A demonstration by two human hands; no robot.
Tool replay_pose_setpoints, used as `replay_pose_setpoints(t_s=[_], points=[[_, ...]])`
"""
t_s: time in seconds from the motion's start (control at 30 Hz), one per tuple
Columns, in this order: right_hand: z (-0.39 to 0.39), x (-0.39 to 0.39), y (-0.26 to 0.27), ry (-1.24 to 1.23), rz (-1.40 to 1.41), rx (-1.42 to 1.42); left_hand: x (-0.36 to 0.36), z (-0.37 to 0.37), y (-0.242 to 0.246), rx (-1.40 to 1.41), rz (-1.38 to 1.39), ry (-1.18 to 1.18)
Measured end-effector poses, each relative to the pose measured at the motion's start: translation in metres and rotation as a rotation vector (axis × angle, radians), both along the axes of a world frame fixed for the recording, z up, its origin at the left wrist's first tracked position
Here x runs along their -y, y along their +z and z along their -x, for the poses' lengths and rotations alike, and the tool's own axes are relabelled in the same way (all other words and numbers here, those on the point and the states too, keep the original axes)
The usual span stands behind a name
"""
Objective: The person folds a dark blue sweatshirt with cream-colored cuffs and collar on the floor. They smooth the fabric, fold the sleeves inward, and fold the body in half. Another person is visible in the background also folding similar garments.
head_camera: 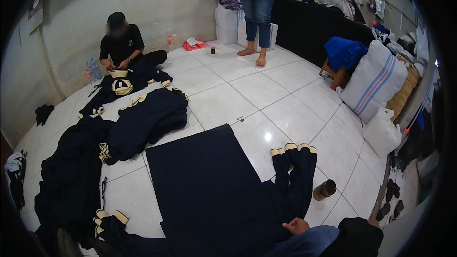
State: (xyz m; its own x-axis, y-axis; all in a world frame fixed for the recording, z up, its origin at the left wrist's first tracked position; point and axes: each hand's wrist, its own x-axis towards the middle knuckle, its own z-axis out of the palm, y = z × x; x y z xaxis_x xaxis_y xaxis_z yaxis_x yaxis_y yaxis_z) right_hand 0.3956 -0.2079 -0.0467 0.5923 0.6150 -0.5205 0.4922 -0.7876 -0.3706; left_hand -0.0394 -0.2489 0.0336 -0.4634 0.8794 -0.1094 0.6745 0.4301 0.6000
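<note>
My right hand [297, 226] is at the lower right, beside a denim-covered knee [314, 239]. Its thumb and curled fingers pinch the edge of a dark navy garment [228, 214] spread on the floor. A large flat navy panel [200, 164] extends away from me. Sleeves with cream cuffs [291, 146] lie bunched to the right; more cream cuffs [121, 216] show at the lower left. My left hand is out of view.
Heaped navy garments [71, 164] lie left, with another pile [150, 121] beyond. A seated person [121, 43] handles a cream-trimmed garment; another person [259, 10] stands. A brown container [325, 190] stands right, nearer than a white sack [378, 78] and plastic bag [383, 132].
</note>
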Motion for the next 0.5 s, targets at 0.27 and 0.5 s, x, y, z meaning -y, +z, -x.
replay_pose_setpoints(t_s=[0.27, 0.5], points=[[-0.005, 0.002, -0.006, 0.063, -0.033, -0.017, -0.002, -0.002, 0.011, -0.024, 0.209, -0.056], [-0.001, -0.006, -0.003, 0.021, -0.089, 0.071, -0.003, -0.001, 0.014, -0.019, 0.092, -0.074]])
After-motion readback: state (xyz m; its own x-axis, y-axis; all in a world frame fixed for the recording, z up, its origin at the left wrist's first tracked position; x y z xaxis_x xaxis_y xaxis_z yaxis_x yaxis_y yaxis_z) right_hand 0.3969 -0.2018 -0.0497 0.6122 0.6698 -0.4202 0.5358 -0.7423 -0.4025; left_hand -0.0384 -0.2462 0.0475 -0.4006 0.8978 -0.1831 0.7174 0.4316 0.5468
